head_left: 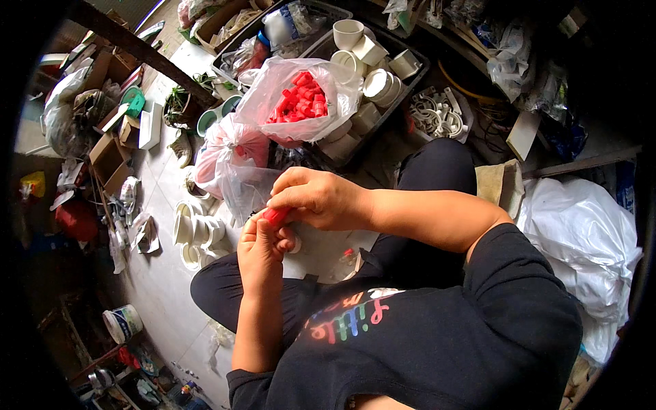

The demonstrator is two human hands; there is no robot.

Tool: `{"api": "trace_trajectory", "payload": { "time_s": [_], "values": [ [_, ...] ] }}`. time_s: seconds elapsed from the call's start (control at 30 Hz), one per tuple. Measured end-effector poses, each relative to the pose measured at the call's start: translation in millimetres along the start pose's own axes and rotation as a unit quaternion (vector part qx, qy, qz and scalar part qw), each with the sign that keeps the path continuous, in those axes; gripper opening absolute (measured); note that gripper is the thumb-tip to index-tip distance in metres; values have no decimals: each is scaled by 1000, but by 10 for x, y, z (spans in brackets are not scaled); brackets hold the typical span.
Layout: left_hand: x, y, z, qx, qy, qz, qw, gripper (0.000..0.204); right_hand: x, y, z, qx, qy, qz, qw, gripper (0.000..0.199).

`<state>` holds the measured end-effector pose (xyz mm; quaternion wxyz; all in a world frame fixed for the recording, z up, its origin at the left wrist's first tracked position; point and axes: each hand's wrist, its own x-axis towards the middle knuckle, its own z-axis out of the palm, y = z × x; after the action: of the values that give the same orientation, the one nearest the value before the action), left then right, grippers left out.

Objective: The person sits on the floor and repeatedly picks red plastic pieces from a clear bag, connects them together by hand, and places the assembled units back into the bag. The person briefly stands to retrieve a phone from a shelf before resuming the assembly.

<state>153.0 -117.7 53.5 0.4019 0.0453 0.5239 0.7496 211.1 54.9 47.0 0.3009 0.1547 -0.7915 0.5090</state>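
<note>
My left hand (262, 240) and my right hand (320, 198) meet over my crossed legs. Between their fingertips they grip a small red plastic piece (276, 215), mostly covered by the fingers. It looks like the red fittings (301, 102) heaped in an open clear plastic bag (256, 96) beyond my hands. Left of that bag sits a knotted bag (231, 145) with reddish contents showing through. An empty-looking part of clear plastic (246, 191) lies just beyond my left hand.
White pipe fittings (198, 229) stand on the tiled floor at left. A dark crate (420, 75) holds larger white fittings, with white clips (437, 113) beside it. A white plastic sack (581, 239) lies at right. Cardboard boxes (109, 160) and a tub (123, 323) are farther left.
</note>
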Motion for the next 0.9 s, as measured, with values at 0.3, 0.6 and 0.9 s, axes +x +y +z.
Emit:
{"api": "trace_trajectory", "payload": {
  "time_s": [0.3, 0.6, 0.9],
  "values": [
    [-28, -14, 173, 157, 20, 138, 978, 33, 63, -103, -106, 287, -63, 398, 869, 23],
    [58, -29, 142, 25, 53, 56, 997, 32, -12, 1, -81, 119, -68, 259, 956, 28],
    [122, 34, 105, -36, 41, 54, 997, 32, -24, 6, -39, 83, -39, 234, 968, 29]
  ]
}}
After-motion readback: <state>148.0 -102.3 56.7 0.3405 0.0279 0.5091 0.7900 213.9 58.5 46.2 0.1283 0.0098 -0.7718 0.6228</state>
